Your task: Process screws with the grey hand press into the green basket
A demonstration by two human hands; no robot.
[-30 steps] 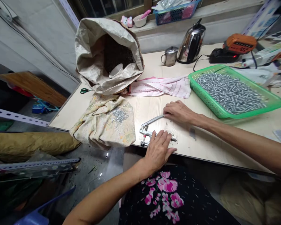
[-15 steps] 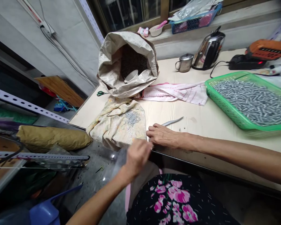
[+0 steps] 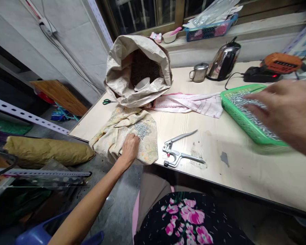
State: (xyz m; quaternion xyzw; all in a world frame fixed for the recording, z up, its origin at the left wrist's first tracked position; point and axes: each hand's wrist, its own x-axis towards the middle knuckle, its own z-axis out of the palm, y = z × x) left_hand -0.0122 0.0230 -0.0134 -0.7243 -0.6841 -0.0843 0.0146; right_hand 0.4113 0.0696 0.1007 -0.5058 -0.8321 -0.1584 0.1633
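Note:
My left hand (image 3: 131, 146) rests on a patterned yellowish cloth (image 3: 109, 137), its fingers pressed together at the edge of a small pile of metal pins (image 3: 142, 130). Whatever those fingers pinch is hidden. Over at the right, my right hand (image 3: 288, 110), blurred by motion, is above a green plastic basket (image 3: 257, 134) full of similar silvery pins (image 3: 244, 102). Its thumb and fingers are apart, with nothing visible between them. Grey snap-fastener pliers (image 3: 177, 154) with a red part at the jaw lie near the table's front edge, handles spread, touched by neither hand.
Behind the cloth, a large open sack (image 3: 112, 81) holds dark contents and a white scoop (image 3: 142, 84). A pinkish towel (image 3: 193, 103), green-handled scissors (image 3: 108, 101), a metal cup (image 3: 199, 73), a kettle (image 3: 223, 61) and an orange power tool (image 3: 283, 63) stand or lie around.
My left hand has moved left and forward onto the cloth beside the pin pile. My right hand has left the pliers, now fully visible, and swung right over the green basket.

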